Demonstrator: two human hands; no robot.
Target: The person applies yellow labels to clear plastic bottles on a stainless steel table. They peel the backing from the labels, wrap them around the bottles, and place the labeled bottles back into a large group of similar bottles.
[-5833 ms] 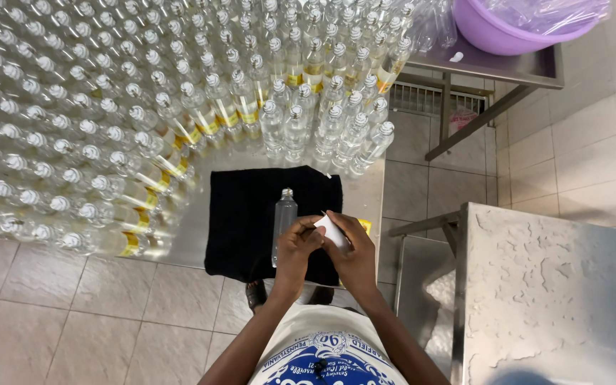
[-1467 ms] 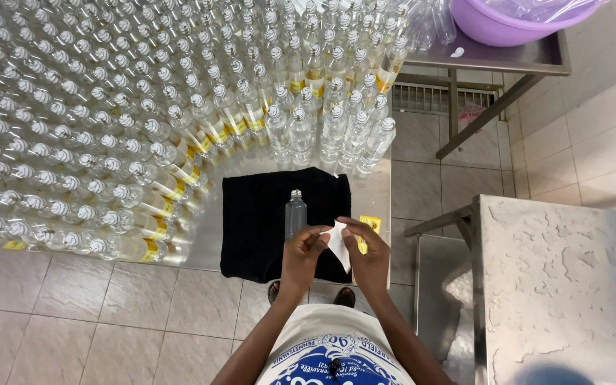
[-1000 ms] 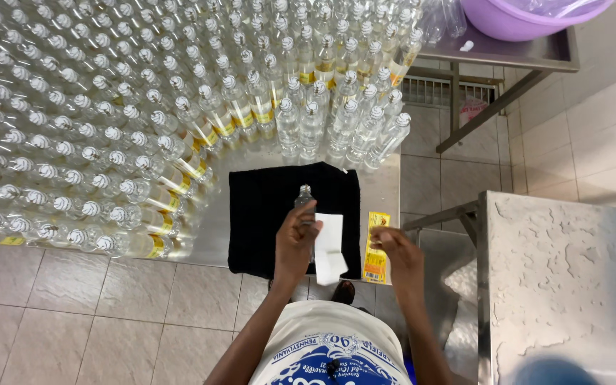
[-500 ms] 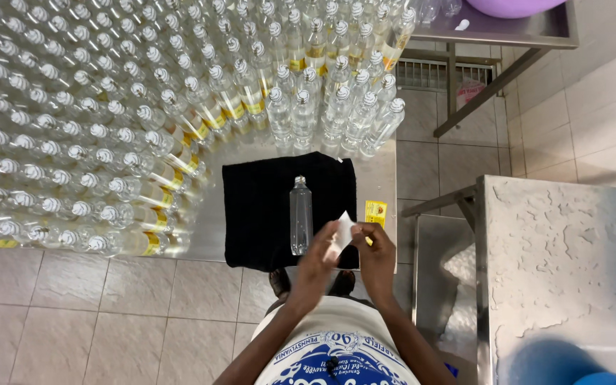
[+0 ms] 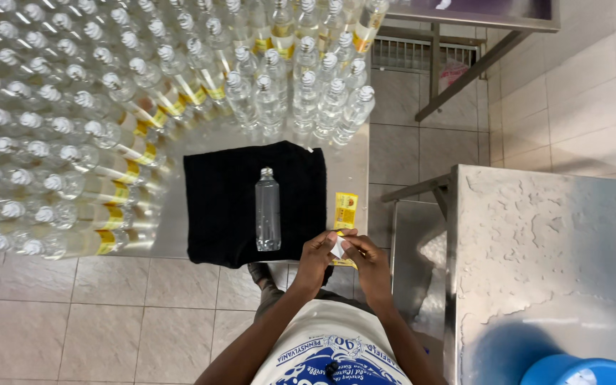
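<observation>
I had both hands together at the table edge, left hand (image 5: 317,251) and right hand (image 5: 363,255) pinching a small white label slip (image 5: 337,247). Just beyond the grip lay the clear plastic bottle (image 5: 267,209) on a black cloth (image 5: 231,207); I judged peeling came next.

This looks like a small bottling or packing workroom rather than a home. Rows upon rows of clear plastic bottles (image 5: 108,114) crowd a steel tabletop (image 5: 354,167), many already banded with yellow labels, others bare. A black cloth (image 5: 222,207) is spread as a work pad at the tabletop's edge, with one unlabelled bottle (image 5: 267,210) lying on it and a strip of yellow labels (image 5: 345,210) beside it. More steel tables (image 5: 536,242) stand around, on a pale tiled floor (image 5: 80,314).
</observation>
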